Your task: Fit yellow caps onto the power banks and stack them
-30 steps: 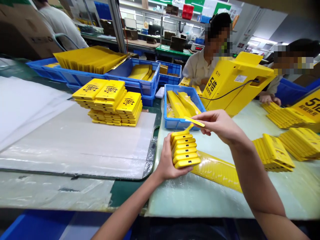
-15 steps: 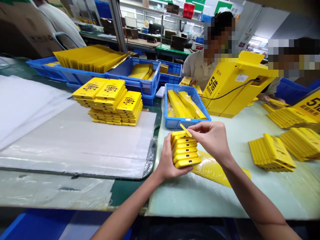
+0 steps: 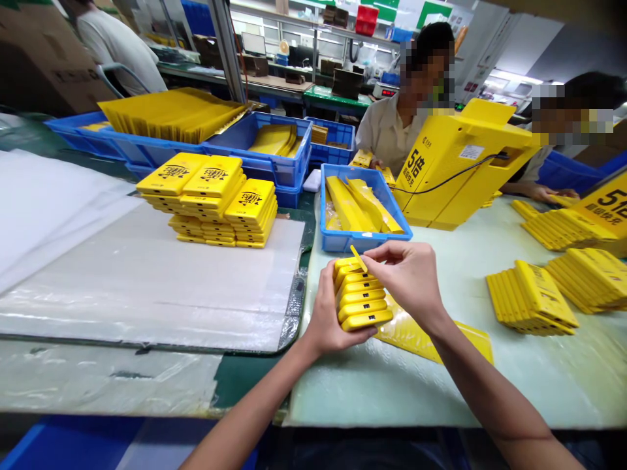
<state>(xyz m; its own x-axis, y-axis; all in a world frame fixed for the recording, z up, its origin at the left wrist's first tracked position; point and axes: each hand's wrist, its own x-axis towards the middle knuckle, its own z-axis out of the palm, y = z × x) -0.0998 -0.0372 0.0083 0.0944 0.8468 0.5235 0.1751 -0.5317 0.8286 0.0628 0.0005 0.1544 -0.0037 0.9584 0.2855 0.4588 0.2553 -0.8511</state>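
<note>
change: the right hand (image 3: 406, 281) has drawn in from over the tray; the thin yellow strip (image 3: 358, 258) now stands tilted up at the top of the stack, its free end pointing away from the person

left hand: curled, fingers and thumb wrapped around the stack of small yellow cases (image 3: 363, 294), holding it tilted up off the bench

right hand: nearly closed, thumb and fingers pinching the strip just above the topmost case; exact grip partly hidden

stack: glossy yellow, cases layered and slightly offset; small dark slots show on their end faces

bench: a clear-wrapped yellow panel (image 3: 416, 343) lies just beyond the hands; a blue plastic tray (image 3: 343, 243) holds long yellow pieces (image 3: 349, 205)

far: stacked yellow cases (image 3: 210, 196) sit on a white sheet (image 3: 147, 287); a co-worker (image 3: 392, 130) sits behind a yellow display stand (image 3: 455, 170)
</note>
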